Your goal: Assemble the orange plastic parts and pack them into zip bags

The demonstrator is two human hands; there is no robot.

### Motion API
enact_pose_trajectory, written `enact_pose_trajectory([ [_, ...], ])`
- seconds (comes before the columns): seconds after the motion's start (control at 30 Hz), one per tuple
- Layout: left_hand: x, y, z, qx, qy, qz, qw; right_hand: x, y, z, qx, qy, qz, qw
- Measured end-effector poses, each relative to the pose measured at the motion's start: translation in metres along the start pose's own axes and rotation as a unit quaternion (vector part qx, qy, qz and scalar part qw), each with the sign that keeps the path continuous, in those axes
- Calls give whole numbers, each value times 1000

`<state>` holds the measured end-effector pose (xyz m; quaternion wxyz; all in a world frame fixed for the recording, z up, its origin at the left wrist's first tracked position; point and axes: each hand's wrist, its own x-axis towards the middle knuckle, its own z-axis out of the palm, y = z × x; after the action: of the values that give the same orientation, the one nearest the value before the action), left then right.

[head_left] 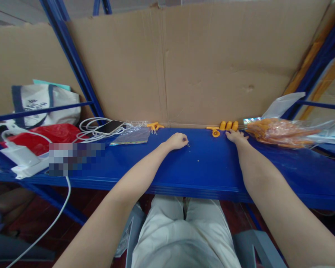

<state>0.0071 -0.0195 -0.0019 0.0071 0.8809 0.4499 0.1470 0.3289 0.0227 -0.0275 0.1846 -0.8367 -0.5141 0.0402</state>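
My left hand [178,141] is closed in a fist just above the blue shelf top [173,175]. A tiny pale hook-shaped bit [188,145] shows at its fingertips; what lies inside the fist is hidden. Further right, my right hand [237,136] reaches to the back with its fingers spread, close in front of a row of small orange plastic blocks [229,125]. Left of that hand is an orange plastic piece with a round cup [215,132]. Another orange piece with small metal hooks [155,126] rests at the back, left of my left hand.
A clear plastic bag [132,136], a phone [110,127] on coiled white cable and a white power strip [33,163] lie to the left. On the right is a plastic bag of orange parts [279,132]. Cardboard [212,67] walls off the back.
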Motion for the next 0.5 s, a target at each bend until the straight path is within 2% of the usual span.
enact_pose_trajectory([
  [0.1,0,0,1,-5,6,-5,1000,-12,-4,-8,12,7,16,1000],
  [0.3,0,-2,0,-6,7,-20,1000,-33,-7,-17,74,72,32,994],
  [0.4,-1,-6,-4,21,31,-39,999,-31,-6,-17,99,107,27,989],
  [0.5,-4,-14,-7,50,56,-50,996,-21,-5,-13,132,135,-14,982],
])
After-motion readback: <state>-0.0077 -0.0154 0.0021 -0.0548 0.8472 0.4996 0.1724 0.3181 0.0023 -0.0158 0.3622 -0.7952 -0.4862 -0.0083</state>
